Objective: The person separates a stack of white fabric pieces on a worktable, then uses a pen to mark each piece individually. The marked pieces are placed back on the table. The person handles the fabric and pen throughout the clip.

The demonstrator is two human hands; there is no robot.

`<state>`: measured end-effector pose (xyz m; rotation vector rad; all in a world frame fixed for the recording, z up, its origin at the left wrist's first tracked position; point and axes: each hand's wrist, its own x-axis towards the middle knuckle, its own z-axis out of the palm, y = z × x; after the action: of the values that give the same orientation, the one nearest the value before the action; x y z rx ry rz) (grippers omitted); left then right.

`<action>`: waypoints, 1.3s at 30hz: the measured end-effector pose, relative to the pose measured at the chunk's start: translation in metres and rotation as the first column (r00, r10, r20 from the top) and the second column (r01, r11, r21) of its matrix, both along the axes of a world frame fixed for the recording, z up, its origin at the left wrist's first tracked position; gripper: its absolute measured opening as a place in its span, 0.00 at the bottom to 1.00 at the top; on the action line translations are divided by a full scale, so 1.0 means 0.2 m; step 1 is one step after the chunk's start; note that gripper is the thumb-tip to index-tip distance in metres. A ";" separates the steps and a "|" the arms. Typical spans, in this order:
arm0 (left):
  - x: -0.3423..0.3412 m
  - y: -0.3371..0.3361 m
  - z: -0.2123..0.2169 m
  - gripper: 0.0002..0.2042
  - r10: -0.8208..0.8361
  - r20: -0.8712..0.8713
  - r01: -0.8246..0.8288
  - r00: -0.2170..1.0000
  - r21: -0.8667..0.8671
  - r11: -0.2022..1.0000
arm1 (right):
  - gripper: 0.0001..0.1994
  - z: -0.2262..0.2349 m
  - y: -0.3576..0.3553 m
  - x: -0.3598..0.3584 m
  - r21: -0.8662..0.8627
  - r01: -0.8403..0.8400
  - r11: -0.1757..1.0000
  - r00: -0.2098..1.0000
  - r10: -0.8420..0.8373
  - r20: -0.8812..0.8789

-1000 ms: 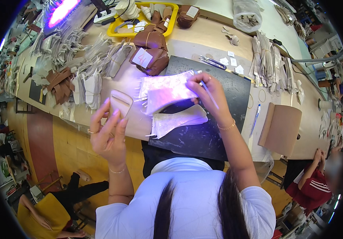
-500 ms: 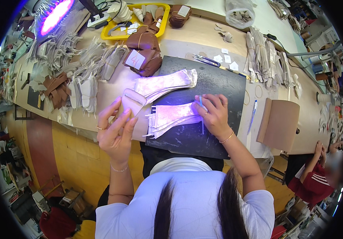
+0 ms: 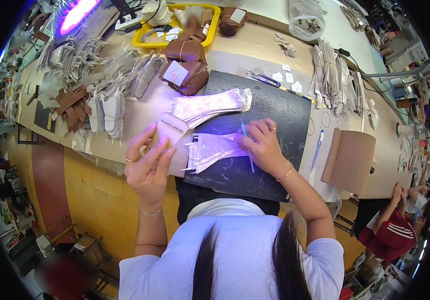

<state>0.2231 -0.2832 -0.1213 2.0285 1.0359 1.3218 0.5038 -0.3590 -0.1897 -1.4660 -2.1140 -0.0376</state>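
My left hand (image 3: 148, 162) pinches a small, pale flat piece with a rounded end and a slot (image 3: 171, 129), raised over the table beside the mat. In the fingers of my right hand (image 3: 263, 147) is a thin light-blue pen (image 3: 245, 129), slanted, its lower end near the black mat (image 3: 280, 117). Those same fingers rest at the narrow end of a fanned stack of pale, flared pieces with thin strips at the wide end (image 3: 209, 150). Just beyond lies a second stack of similar flared pieces (image 3: 210, 106). Purplish light falls on both stacks.
Brown bundles with a paper tag (image 3: 187, 57) and a yellow tray (image 3: 216, 25) stand beyond the mat. Pale bundles lie left (image 3: 107, 112) and right (image 3: 331, 75). Thread snips (image 3: 264, 77), a blue pen (image 3: 317, 150) and a brown rolled sheet (image 3: 352, 160) are at right. A lamp glows upper left (image 3: 80, 15).
The light-blue pen has tilted, its upper end now leaning left, and my right fingers have shifted around it. The left hand still holds the slotted piece. The whole view has shifted slightly.
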 end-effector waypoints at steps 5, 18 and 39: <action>-0.01 -0.01 0.00 0.15 0.007 0.039 -0.008 0.999 0.036 0.999 | 0.06 0.09 0.10 -0.08 -0.075 -0.124 0.989 0.924 0.088 -0.372; 0.33 -0.06 -0.19 0.11 -0.341 -0.366 0.352 0.865 -0.040 0.935 | 0.14 0.08 0.42 0.05 0.041 0.321 0.946 0.903 -0.293 -0.314; 0.56 -0.07 -0.38 0.10 -0.390 -0.439 0.404 0.810 -0.066 0.912 | 0.09 0.09 -0.11 0.13 -0.237 0.347 0.907 0.687 -0.418 -0.595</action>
<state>0.3348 -0.2982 -0.1974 2.4674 0.7002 0.6722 0.5289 -0.3806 -0.1709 -1.6645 -1.2518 0.3748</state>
